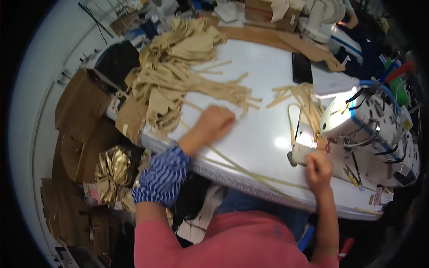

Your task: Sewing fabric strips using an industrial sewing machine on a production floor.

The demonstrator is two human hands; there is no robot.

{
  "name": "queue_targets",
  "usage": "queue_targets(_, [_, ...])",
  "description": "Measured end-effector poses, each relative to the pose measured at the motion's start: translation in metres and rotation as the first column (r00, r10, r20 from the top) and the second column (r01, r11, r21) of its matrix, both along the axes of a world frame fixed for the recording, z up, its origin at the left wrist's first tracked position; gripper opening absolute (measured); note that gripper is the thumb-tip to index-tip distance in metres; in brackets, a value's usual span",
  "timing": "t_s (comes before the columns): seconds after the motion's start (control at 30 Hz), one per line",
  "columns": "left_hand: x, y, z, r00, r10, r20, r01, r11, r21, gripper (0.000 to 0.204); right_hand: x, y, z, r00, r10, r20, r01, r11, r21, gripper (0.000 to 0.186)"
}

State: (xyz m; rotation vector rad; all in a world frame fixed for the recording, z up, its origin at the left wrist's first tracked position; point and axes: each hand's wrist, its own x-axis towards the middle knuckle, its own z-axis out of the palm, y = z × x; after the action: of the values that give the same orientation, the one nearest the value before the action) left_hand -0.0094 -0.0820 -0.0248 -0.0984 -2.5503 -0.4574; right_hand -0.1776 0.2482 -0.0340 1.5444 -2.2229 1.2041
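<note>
My left hand point(215, 124) is over the white table point(263, 134), its fingers curled in, slightly blurred; what they hold, if anything, is hidden. Just beyond it spread the loose ends of a pile of beige fabric strips point(196, 85). My right hand point(319, 172) is closed in front of the sewing machine's point(357, 118) needle area, its fingers hiding what may be in them. A long narrow strip point(250, 173) lies along the front of the table and passes toward my right wrist. More beige strips point(306, 100) lie behind the needle.
A dark phone point(302, 68) lies at the back. Thread snips point(353, 175) are right of my right hand. Stacked beige pieces point(187, 40) are at the back left. Cardboard point(80, 107) and gold-coloured pieces point(113, 172) are left of the table. Another person's hand point(351, 18) shows at the top right.
</note>
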Motion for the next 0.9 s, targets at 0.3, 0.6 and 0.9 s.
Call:
queue_targets(0.3, [-0.021,0.089,0.003,0.964,-0.264,-0.034,0.261,0.962,-0.085,0.023,0.052,-0.072,0.015,0.982,0.141,0.125,-0.144,0.989,0.017,0.026])
queue_targets(0.6, [-0.011,0.098,-0.009,0.982,-0.158,0.102,0.086,0.86,0.503,0.021,0.044,-0.018,0.002,0.93,0.034,-0.367,0.022,0.989,0.148,0.02])
queue_targets(0.9, [-0.009,0.106,0.01,0.914,-0.294,0.28,0.085,0.812,0.577,0.014,0.052,0.017,0.011,0.9,0.034,0.434,-0.056,0.998,0.039,0.005])
